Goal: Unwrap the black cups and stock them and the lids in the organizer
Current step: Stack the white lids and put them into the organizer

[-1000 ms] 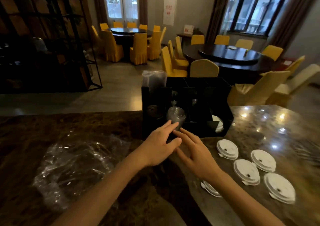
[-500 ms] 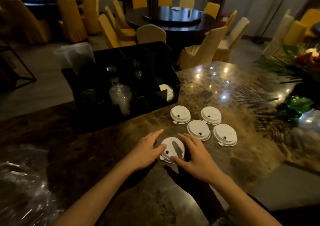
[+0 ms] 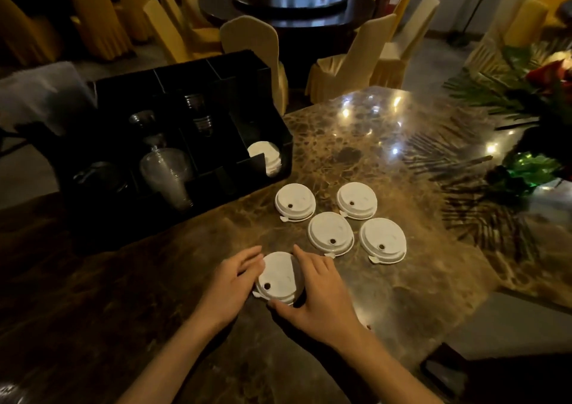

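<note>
A low stack of white lids [image 3: 278,275] lies on the marble counter [image 3: 356,143] between my hands. My left hand [image 3: 232,284] curls against its left edge, and my right hand [image 3: 317,293] holds its right side with the thumb under the near edge. Several more white lid stacks lie just beyond: [image 3: 295,201], [image 3: 357,200], [image 3: 330,233], [image 3: 382,244]. The black organizer [image 3: 192,62] stands at the back left. Its front right compartment holds white lids [image 3: 265,155], a middle one holds dark stacked cups [image 3: 199,114], and clear cups [image 3: 167,174] lean at the front.
A clear plastic bag [image 3: 40,93] sticks up at the organizer's left end. Flowers and green leaves [image 3: 538,100] crowd the counter's right side. The counter edge drops off at the lower right. Yellow-covered chairs and dark round tables stand behind.
My view swung from the organizer down to the lids. Both hands left the organizer's front and closed in on the nearest lid stack, now holding it from both sides.
</note>
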`<state>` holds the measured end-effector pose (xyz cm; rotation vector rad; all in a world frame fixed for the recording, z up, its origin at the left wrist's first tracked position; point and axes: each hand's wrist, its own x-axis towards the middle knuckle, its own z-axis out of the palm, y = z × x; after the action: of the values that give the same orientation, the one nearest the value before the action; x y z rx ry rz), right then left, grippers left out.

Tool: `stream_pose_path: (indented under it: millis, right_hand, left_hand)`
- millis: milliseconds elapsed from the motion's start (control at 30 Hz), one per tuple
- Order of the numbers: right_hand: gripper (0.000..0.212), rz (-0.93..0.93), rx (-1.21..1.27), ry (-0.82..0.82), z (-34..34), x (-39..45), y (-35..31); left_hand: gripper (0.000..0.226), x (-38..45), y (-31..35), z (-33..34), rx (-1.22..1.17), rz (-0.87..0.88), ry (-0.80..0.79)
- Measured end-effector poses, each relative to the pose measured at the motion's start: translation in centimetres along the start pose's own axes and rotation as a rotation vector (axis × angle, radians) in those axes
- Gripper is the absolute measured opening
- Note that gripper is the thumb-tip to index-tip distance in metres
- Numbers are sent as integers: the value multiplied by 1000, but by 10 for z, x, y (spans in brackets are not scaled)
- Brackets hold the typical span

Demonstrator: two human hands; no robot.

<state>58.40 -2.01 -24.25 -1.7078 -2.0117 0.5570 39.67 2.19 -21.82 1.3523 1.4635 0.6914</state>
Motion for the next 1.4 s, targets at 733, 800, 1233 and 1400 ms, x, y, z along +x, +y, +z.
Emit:
stream_pose_path:
  millis: [733, 800, 1233, 1400]
  right_hand:
    - [93, -46, 185, 117, -60, -1, -5]
    - [94, -27, 155, 134, -68, -4, -5]
    - [98, -70, -17, 27, -122, 49, 63]
    - [100, -117, -83, -83, -121, 73, 91]
  left_hand:
    - [38, 15, 42, -9, -179, 90, -259]
    - [43, 14, 46, -8, -150, 123, -310]
    - [82, 72, 88, 33, 327, 571, -253]
    - [86, 92, 76, 52, 471, 650, -208]
